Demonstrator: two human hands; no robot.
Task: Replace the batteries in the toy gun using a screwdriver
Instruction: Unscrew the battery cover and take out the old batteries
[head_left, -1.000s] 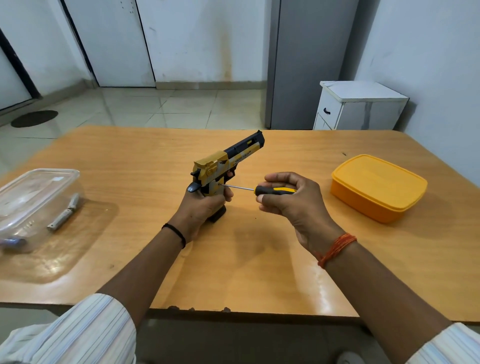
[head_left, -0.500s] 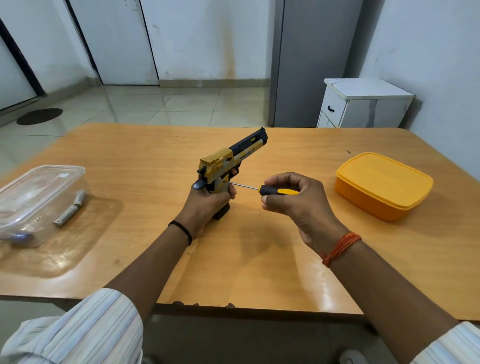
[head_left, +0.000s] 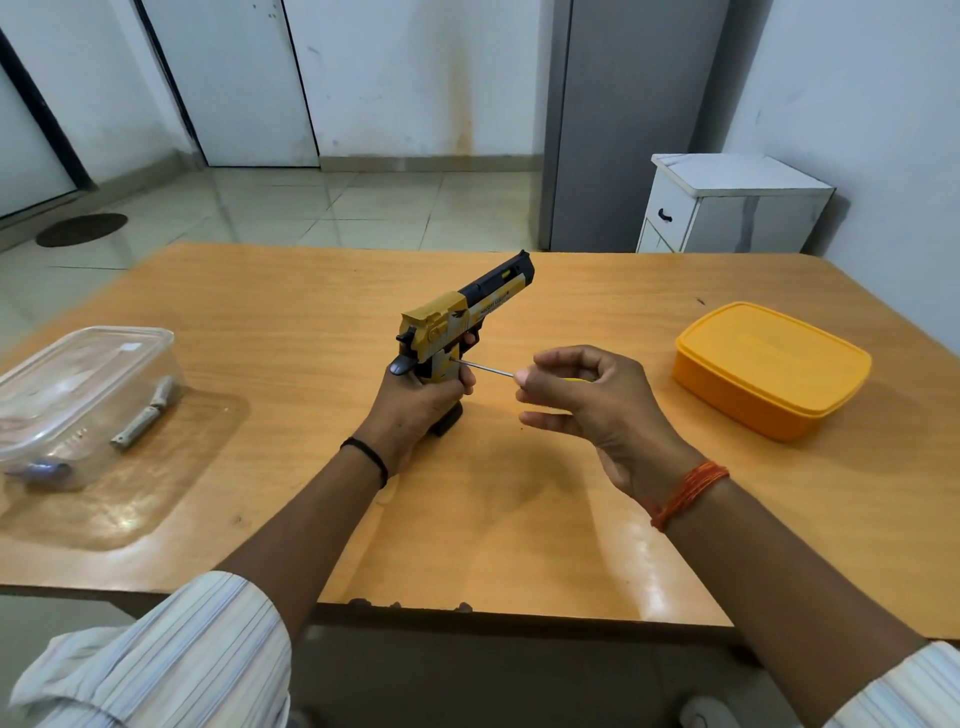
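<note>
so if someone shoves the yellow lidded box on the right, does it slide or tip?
Probably slides: the yellow box is low and wide and sits flat on the table, whose glossy top looks smooth. Tipping seems unlikely given that squat shape. Weight is unclear, since the opaque lid hides any contents; if empty, the plastic should feel light.

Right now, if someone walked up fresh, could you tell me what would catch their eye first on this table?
At the table's centre, the left hand grips a yellow-and-black toy gun standing upright, while the right hand holds a screwdriver with its tip against the gun's side. At the right sits a closed orange box. At the left edge sits a clear plastic container with small items inside.
</note>
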